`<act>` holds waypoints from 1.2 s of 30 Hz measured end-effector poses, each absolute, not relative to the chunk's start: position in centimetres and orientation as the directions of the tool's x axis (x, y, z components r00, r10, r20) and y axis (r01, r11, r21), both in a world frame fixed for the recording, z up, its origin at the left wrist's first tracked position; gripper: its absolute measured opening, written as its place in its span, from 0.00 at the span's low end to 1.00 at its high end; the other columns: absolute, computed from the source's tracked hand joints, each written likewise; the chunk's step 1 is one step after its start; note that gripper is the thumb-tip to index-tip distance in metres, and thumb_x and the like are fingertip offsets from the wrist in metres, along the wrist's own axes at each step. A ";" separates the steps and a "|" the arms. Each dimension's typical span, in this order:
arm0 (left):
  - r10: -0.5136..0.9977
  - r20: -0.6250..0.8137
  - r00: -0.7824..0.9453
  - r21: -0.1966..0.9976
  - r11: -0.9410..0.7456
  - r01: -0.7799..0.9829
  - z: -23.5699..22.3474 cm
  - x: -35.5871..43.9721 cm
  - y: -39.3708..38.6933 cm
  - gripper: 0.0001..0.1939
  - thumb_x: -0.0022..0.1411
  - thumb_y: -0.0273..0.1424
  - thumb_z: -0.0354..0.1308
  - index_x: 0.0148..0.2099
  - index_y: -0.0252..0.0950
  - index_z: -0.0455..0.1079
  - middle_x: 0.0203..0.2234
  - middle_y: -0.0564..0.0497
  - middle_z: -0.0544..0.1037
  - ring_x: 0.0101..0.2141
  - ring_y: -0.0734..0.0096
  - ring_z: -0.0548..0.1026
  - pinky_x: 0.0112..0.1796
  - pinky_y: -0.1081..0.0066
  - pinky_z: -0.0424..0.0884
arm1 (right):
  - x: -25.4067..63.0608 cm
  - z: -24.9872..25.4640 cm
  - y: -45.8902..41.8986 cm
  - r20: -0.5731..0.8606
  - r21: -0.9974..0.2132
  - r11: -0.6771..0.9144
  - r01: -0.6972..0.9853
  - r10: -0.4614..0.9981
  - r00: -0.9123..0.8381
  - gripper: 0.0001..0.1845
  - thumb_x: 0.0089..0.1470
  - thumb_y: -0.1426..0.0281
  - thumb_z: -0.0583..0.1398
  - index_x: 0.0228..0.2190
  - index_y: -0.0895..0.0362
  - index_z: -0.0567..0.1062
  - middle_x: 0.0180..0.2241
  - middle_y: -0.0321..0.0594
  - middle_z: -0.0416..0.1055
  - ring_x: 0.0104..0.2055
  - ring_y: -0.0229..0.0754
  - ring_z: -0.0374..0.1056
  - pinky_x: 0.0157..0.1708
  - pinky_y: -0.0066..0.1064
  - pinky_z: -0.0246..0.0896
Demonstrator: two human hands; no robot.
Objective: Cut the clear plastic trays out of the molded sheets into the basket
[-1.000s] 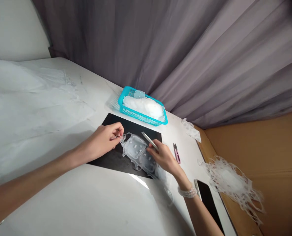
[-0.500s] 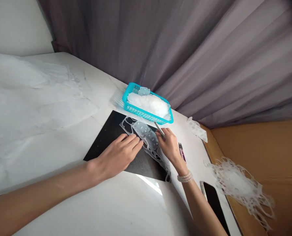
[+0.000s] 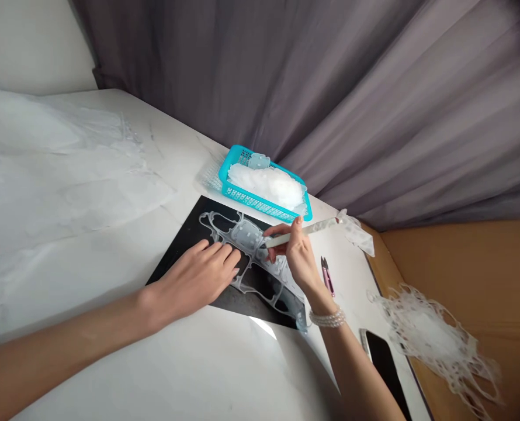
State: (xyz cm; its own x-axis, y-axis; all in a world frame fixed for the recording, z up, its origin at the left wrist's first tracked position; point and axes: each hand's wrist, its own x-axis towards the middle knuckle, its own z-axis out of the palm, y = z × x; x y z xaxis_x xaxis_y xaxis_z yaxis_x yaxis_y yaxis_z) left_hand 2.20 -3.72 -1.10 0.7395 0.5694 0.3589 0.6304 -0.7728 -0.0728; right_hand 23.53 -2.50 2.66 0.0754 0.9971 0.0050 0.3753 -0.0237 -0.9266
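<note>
Two bare hands work over a black mat (image 3: 185, 242) lying on a white marble-patterned desk (image 3: 124, 362). The left hand (image 3: 192, 280) rests palm down, its fingers (image 3: 220, 252) spread and released, pressing on a clear moulded plastic lattice (image 3: 246, 240) that lies across the mat. One end of the lattice reaches the mat's lower right corner and slightly overhangs it. The right hand (image 3: 297, 251) is raised, its fingers clenched around a slim pale tool (image 3: 306, 233), whose kind I cannot make out. The tool's tip sits just above the lattice, and its far end points toward the desk's right edge.

The far edge of the desk meets a grey-mauve curtain (image 3: 295, 88), and the right edge drops to brown cardboard (image 3: 465, 263). Beyond the mat, a turquoise plastic basket (image 3: 242, 196) holds a white mound of clear plastic offcuts (image 3: 266, 184). A tangle of lacy plastic scrap (image 3: 430, 342) lies on the cardboard. Pink-handled thread snips (image 3: 327, 276) and a black phone (image 3: 382, 365) lie just right of the right forearm, which wears a pearl bracelet (image 3: 328, 318) at the wrist.
</note>
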 end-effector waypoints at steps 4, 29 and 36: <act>0.600 0.386 0.701 -0.050 -0.745 0.665 -1.2 3.0 -3.3 0.18 0.73 0.34 0.44 0.51 0.30 0.71 0.44 0.39 0.76 0.43 0.55 0.72 0.39 0.60 0.63 | 23.2 1.3 -1.4 0.048 -0.898 0.056 0.437 0.998 -0.030 0.31 0.60 0.44 0.53 0.33 0.58 0.78 0.23 0.39 0.73 0.27 0.41 0.72 0.31 0.33 0.69; 0.648 0.287 0.706 -0.041 -0.728 0.685 -3.0 3.3 -4.0 0.25 0.72 0.38 0.45 0.61 0.24 0.66 0.58 0.26 0.70 0.60 0.38 0.66 0.56 0.44 0.61 | 22.7 0.3 -1.9 0.213 -0.561 0.481 0.674 0.870 -0.444 0.16 0.67 0.65 0.52 0.41 0.54 0.79 0.36 0.43 0.78 0.35 0.42 0.72 0.37 0.35 0.68; 0.645 0.260 0.719 -0.104 -0.722 0.685 -2.7 3.3 -4.1 0.26 0.74 0.37 0.42 0.63 0.24 0.64 0.58 0.27 0.69 0.59 0.38 0.67 0.55 0.44 0.63 | 24.2 0.6 -3.8 0.173 -0.544 0.450 0.708 0.886 -0.431 0.13 0.67 0.67 0.52 0.41 0.55 0.77 0.36 0.43 0.76 0.36 0.44 0.71 0.37 0.37 0.68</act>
State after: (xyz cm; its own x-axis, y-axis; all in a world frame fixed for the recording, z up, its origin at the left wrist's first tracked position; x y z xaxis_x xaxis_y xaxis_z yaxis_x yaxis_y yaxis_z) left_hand 3.27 -4.08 -2.66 0.7188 0.6446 0.2604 0.6846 -0.7215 -0.1037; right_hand 24.22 -3.83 0.63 -0.4307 0.8859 0.1726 0.7079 0.4502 -0.5442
